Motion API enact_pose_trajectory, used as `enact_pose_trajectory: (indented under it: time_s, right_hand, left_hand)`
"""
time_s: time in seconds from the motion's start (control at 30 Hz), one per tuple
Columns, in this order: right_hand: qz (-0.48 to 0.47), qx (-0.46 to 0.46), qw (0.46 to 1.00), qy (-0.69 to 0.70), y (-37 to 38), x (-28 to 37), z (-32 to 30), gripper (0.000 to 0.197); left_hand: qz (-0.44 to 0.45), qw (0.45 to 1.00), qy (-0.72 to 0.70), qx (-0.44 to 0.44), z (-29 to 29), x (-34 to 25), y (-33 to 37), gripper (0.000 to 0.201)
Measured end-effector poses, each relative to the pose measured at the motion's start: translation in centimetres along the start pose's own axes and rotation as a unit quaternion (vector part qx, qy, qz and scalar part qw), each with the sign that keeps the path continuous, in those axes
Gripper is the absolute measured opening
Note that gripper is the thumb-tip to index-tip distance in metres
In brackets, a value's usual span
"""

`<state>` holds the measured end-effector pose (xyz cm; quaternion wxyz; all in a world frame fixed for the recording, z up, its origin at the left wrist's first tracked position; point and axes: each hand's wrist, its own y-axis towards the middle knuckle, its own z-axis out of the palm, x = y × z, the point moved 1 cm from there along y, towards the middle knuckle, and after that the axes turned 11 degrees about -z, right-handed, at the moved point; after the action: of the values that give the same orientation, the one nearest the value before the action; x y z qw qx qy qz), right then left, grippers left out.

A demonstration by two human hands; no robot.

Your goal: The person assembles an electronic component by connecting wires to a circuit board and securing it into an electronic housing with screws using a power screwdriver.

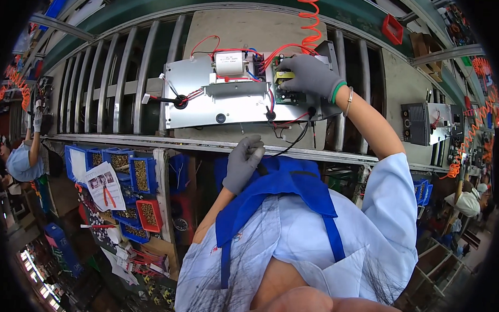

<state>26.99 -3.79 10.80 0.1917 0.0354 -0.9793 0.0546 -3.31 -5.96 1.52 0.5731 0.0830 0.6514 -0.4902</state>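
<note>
A silver metal chassis panel (193, 114) lies on a board over the roller conveyor in front of me. It carries a white cylindrical part (229, 63), red and blue wires, and a green circuit board (287, 95) with a yellow transformer (284, 76). My right hand (308, 75), in a grey glove, reaches over the circuit board with its fingers bunched beside the transformer; whatever is at its fingertips is hidden. My left hand (243, 164), gloved too, is near the conveyor's front rail with its fingers curled in. I cannot make out what it holds, if anything.
A coiled orange air hose (309, 20) hangs beyond my right hand. Blue screw bins (141, 174) and a red bin (149, 216) stand at lower left beside a paper sheet (104, 188). Another metal unit (429, 124) sits at right. Other people work at both sides.
</note>
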Motion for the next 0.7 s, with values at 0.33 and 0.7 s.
enact_pose_trajectory:
  time_s: [0.33,0.7]
  right_hand:
    - [0.014,-0.275,0.947,0.168,-3.6,3.7,-7.6,0.051]
    - [0.134,-0.484,0.847,0.172,-10.2,5.8,-3.4,0.037]
  left_hand:
    - [-0.022,0.994,0.002,-0.105,-2.8,1.4,-0.8,0.041]
    - [-0.050,0.828,0.176,-0.531,-20.0,7.0,-10.1,0.036]
